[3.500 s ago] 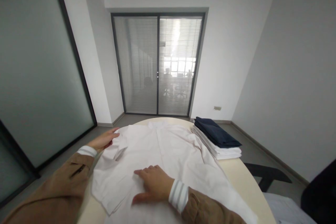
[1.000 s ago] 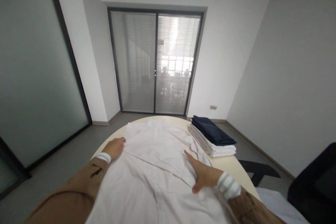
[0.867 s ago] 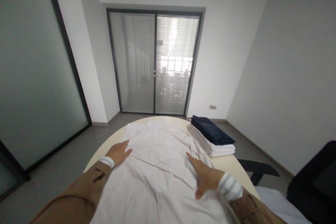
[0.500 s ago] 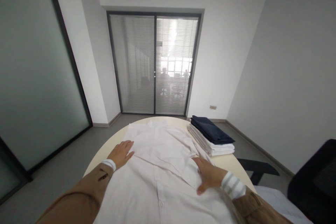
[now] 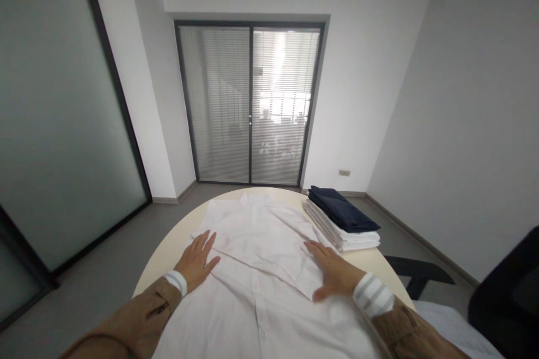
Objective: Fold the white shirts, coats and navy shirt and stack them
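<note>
A white button-up shirt point(image 5: 261, 247) lies spread across a pale rounded table point(image 5: 168, 249), its collar toward the far edge and one fold running across the middle. My left hand point(image 5: 197, 261) lies flat with fingers spread on the shirt's left edge. Over on the shirt's right side, my right hand point(image 5: 332, 276) rests palm down with fingers stretched out, close to the folded pile. Both arms wear brown sleeves with striped white cuffs. Neither hand holds anything.
A pile of folded clothes point(image 5: 343, 219), dark blue on top of white ones, sits at the table's far right. A dark chair point(image 5: 503, 297) stands at the right. Glass doors with blinds point(image 5: 251, 106) close the far wall.
Earlier the shirt's left sleeve lay loose and my right hand pressed the near middle. Since then the shirt has been folded over, and both hands have slid outward and nearer, flattening the cloth.
</note>
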`<state>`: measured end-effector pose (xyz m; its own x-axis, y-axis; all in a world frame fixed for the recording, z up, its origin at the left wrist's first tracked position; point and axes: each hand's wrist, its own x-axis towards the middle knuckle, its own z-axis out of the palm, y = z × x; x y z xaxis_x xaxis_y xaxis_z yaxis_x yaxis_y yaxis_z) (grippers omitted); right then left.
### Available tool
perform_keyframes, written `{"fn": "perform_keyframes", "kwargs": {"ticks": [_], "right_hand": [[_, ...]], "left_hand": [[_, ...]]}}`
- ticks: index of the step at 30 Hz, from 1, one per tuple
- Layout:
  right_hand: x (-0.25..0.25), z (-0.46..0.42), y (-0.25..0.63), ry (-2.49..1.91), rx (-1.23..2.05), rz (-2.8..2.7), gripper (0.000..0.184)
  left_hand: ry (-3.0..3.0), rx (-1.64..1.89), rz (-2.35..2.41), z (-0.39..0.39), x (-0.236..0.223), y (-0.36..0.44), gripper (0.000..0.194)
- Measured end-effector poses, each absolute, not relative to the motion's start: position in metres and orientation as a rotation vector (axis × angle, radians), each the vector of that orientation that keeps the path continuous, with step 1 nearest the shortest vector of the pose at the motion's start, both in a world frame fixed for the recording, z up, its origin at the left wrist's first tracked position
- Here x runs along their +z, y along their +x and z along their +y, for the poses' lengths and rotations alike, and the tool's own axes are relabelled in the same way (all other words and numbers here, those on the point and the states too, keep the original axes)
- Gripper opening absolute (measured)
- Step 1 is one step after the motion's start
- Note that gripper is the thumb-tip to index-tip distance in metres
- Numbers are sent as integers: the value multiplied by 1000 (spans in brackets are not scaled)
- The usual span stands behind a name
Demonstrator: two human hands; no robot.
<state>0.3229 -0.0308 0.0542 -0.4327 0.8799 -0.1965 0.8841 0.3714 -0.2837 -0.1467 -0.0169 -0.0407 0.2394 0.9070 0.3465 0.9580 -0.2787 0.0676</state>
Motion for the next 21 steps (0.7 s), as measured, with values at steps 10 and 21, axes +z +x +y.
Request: {"fn": "perform_keyframes", "kwargs": {"ticks": [10,21], "right_hand": [[44,-20,326,1497,-721,2305,164],[43,-11,296,1988,-433,2596,32]], "left_hand": [[-2583,-388,-1611,-31,13,-134,40],[-2226,-642,-1887,5,20,-129,28]]}}
